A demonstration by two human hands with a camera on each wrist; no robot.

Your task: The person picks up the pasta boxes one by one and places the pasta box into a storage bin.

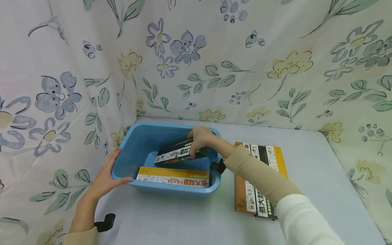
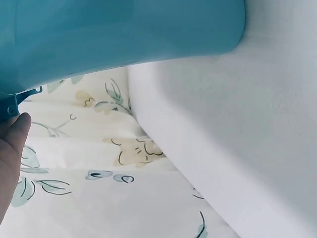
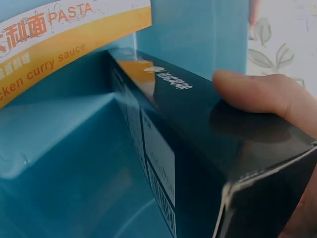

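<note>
My right hand (image 1: 201, 139) grips a black pasta box (image 1: 177, 151) inside the blue plastic bin (image 1: 134, 148). The box tilts, its far end low in the bin. In the right wrist view my thumb (image 3: 252, 94) presses on the dark face of the box, near its closer end. A yellow and white pasta box (image 1: 174, 175) stands on its edge along the bin's front wall. At the bin's left front corner, my left hand (image 1: 102, 178) touches the rim with fingers and thumb spread. The left wrist view shows only part of that hand beside the bin's outer wall.
On the white table (image 1: 318, 170) right of the bin lie more pasta boxes, a brown one (image 1: 241, 190), a black and white one (image 1: 265, 202) and a yellow one (image 1: 279, 160), partly behind my right forearm. A floral curtain (image 1: 214, 61) hangs behind and left.
</note>
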